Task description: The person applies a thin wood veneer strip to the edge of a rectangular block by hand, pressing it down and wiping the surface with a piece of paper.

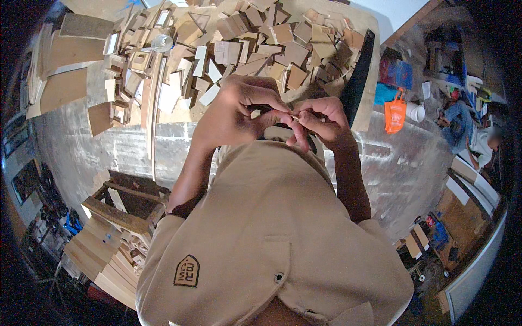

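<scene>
My left hand (239, 111) and my right hand (329, 122) meet in front of my body, at the near edge of the table. Thumb and fingers of each hand are pinched together. Between the fingertips shows a small pale sliver (294, 117), too small to name. Beyond my hands, many wood offcuts (293, 54) lie heaped over the tabletop (179, 115). Some pieces are white on one face, others plain brown. A black curved strip (360, 81) lies at the table's right side, near my right hand.
Long thin wood strips (156, 103) stick out past the table's near edge. A clear cup (161, 43) stands among the offcuts. Left of me is a wooden crate (125, 220). On the right are an orange bag (395, 114), a white bucket (416, 112) and a seated person (481, 146).
</scene>
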The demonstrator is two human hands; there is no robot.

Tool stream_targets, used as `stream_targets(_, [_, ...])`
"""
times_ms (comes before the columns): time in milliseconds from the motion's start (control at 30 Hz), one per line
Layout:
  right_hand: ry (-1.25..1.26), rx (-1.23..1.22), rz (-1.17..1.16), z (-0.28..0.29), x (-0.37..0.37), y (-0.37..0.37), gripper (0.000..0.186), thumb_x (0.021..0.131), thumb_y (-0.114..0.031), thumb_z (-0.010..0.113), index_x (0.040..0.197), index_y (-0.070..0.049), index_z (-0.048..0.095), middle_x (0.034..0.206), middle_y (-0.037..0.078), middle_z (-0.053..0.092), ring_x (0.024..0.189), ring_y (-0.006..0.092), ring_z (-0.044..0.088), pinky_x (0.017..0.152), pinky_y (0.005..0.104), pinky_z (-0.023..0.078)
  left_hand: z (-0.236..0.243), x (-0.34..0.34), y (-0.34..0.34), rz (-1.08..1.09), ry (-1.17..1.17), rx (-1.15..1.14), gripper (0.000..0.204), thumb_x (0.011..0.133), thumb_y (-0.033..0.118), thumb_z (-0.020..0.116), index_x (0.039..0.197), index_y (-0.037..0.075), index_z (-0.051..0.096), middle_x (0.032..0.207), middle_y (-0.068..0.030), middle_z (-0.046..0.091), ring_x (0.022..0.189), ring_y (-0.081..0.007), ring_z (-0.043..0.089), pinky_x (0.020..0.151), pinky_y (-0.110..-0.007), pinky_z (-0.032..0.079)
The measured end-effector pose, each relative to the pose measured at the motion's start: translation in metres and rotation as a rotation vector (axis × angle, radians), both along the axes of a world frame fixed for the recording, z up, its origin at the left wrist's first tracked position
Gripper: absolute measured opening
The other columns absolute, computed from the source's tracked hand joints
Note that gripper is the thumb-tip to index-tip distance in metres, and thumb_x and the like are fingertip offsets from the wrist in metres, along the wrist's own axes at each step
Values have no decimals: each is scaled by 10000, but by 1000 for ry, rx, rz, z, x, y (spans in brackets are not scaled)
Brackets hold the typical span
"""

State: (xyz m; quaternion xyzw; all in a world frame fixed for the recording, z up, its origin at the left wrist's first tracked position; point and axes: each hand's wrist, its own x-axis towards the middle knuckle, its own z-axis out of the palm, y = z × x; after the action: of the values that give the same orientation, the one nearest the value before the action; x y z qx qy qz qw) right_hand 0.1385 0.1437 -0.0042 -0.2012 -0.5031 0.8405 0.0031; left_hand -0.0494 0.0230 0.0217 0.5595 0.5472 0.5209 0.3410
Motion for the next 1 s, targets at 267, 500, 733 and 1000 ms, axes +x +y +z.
stream_targets(267, [-27, 41, -60, -2, -1, 3, 272, 943, -152, 589, 916, 111, 653, 693, 111, 635, 454, 139, 565, 566, 351, 613, -2, -12, 10, -84, 66, -26, 161, 687, -25, 797, 825, 28, 734, 672, -84, 621, 604, -212, 607, 512, -332, 425])
stream_targets(500, [130, -95, -304, -20, 27, 8, 297, 921, -197, 645, 736, 28, 588, 648, 72, 588, 478, 154, 593, 439, 290, 545, -5, -38, 5, -70, 49, 126, 171, 682, -33, 800, 825, 33, 735, 743, -83, 687, 673, -174, 650, 585, -289, 490])
stream_targets(733, [133, 122, -245, 12, 10, 7, 218, 936, -105, 642, 1043, 82, 679, 825, 120, 648, 612, 177, 640, 546, 291, 548, -37, -65, 36, 265, 527, 12, 67, 801, 54, 739, 867, 48, 734, 852, -104, 714, 742, -268, 688, 649, -355, 529])
stream_targets(1000, [96, -113, -337, 5, 1, -2, 194, 895, -26, 675, 1083, 17, 690, 903, 110, 652, 636, 154, 633, 565, 308, 577, -136, -63, 78, 192, 700, -146, 159, 826, 154, 700, 975, 136, 754, 939, -104, 709, 888, -318, 678, 794, -435, 542])
